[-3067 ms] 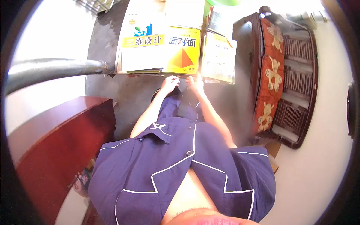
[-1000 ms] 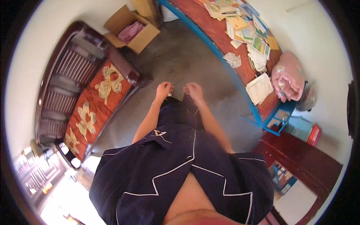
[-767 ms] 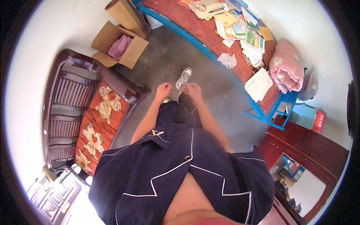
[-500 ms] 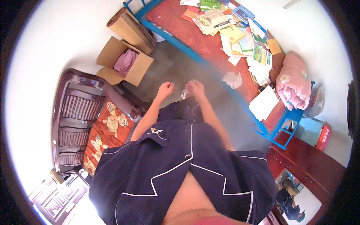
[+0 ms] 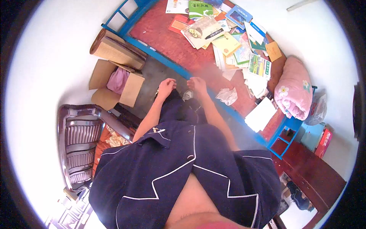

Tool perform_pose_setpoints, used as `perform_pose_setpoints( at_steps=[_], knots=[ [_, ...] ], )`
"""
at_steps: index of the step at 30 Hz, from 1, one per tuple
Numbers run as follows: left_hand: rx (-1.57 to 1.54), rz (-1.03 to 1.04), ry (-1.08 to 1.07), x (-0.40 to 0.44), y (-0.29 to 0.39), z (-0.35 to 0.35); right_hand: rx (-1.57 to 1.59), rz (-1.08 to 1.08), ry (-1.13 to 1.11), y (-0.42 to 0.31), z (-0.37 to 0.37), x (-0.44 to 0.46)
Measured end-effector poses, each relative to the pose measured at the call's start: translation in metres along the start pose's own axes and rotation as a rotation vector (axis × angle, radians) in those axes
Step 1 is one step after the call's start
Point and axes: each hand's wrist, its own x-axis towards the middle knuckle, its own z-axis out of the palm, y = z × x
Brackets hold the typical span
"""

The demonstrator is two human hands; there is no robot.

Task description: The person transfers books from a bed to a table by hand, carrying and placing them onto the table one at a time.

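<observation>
My left hand [image 5: 166,87] hangs in front of my body, fingers loosely bent, with nothing visible in it. Level with it on the right, my right hand [image 5: 197,84] has loosely curled fingers and also shows nothing held. Both hands are over my dark trousers [image 5: 179,110], apart from each other. A pale shoe or foot [image 5: 187,95] shows below, between them. Beyond my right hand is the blue-edged red bed board [image 5: 160,34]. On it lie a crumpled white paper [image 5: 227,96] and a heap of books [image 5: 228,44].
An open cardboard box [image 5: 131,89] with pink cloth stands left, beside a rolled mat [image 5: 118,49]. A dark wooden bench [image 5: 82,129] is at the near left. A rolled pink quilt [image 5: 292,89] rests at the bed's right end, near a red-brown table [image 5: 305,164].
My view has shifted as I move toward the bed. Box and bench sit lower left, and the books have shifted left. Both hands stay in front of me, slightly farther apart.
</observation>
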Motion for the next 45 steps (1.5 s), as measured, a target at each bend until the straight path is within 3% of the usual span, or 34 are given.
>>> perform_pose_setpoints(
  at_steps=[10,21,28,30,31,33,34,36,41,45],
  knots=[
    [0.147,-0.036,-0.218,0.117,0.056,-0.017,0.094,0.018,0.154,-0.038,0.019,0.064],
    [0.11,-0.082,-0.402,0.234,0.092,-0.032,0.271,-0.038,0.472,-0.076,0.058,0.126],
    [0.191,-0.075,-0.366,0.313,0.064,-0.023,0.283,0.08,0.529,-0.068,0.052,0.176],
    [0.313,0.114,-0.291,0.344,0.044,-0.017,0.24,0.043,0.54,-0.063,0.047,0.193],
    [0.316,0.113,-0.287,0.354,0.05,-0.013,0.242,0.044,0.536,-0.051,0.039,0.21],
    [0.356,0.218,-0.241,0.361,0.064,-0.011,-0.134,-0.19,0.496,0.003,0.02,0.246],
    [0.364,0.207,-0.238,0.373,0.062,-0.011,-0.255,-0.265,0.483,0.027,0.01,0.262],
    [0.417,0.084,-0.312,0.397,0.052,-0.015,-0.163,-0.196,0.414,0.051,0.0,0.278],
    [0.412,0.063,-0.264,0.429,0.039,-0.006,-0.032,-0.098,0.434,0.037,-0.01,0.289],
    [0.399,0.045,-0.247,0.428,0.073,0.006,-0.055,-0.055,0.441,0.028,-0.016,0.307]
  ],
)
